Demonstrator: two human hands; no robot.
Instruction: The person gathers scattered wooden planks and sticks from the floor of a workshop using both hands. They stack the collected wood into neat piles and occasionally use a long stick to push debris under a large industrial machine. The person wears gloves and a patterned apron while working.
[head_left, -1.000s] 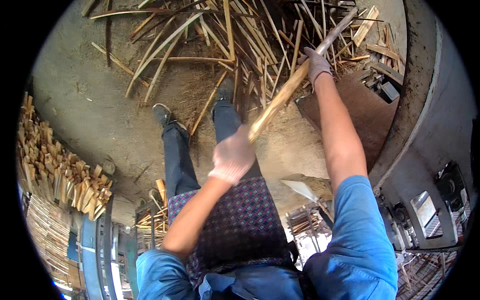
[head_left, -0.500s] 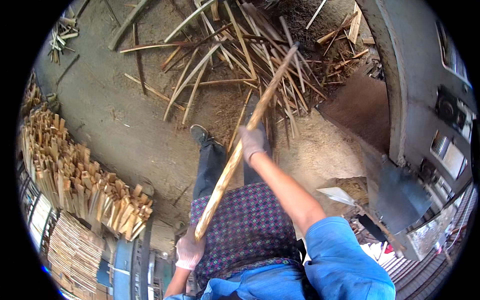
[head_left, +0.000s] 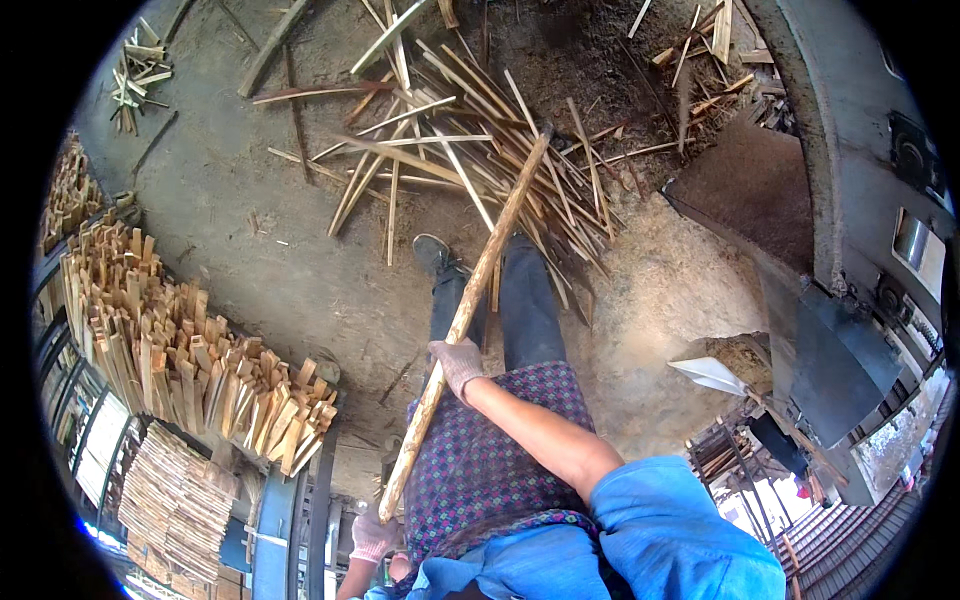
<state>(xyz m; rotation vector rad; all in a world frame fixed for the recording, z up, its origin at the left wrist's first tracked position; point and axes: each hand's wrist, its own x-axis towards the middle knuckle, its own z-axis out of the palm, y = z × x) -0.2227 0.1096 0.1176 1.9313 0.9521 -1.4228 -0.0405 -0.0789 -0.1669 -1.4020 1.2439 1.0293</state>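
A long, peeled wooden pole point(head_left: 478, 290) slants from beside my left hip up over my legs, its dark far tip above a heap of thin wood strips point(head_left: 500, 150). My right hand point(head_left: 457, 366), in a pale knit glove, is closed around the pole in front of my patterned apron point(head_left: 500, 450). Low at the left, my gloved left hand point(head_left: 372, 537) is closed at the near end of the pole; its fingers are partly hidden. Whether the far tip touches the strips cannot be told.
Upright bundles of cut wood point(head_left: 190, 350) stand along the left, above a stack of strips point(head_left: 175, 490). A long-handled shovel point(head_left: 708, 374) leans at the right, near a metal machine point(head_left: 880, 200). Sawdust point(head_left: 650, 300) covers the floor there.
The pole has been drawn back toward my body, its far tip coming lower and left. My right hand has moved down and left with it. Strips in the heap have shifted.
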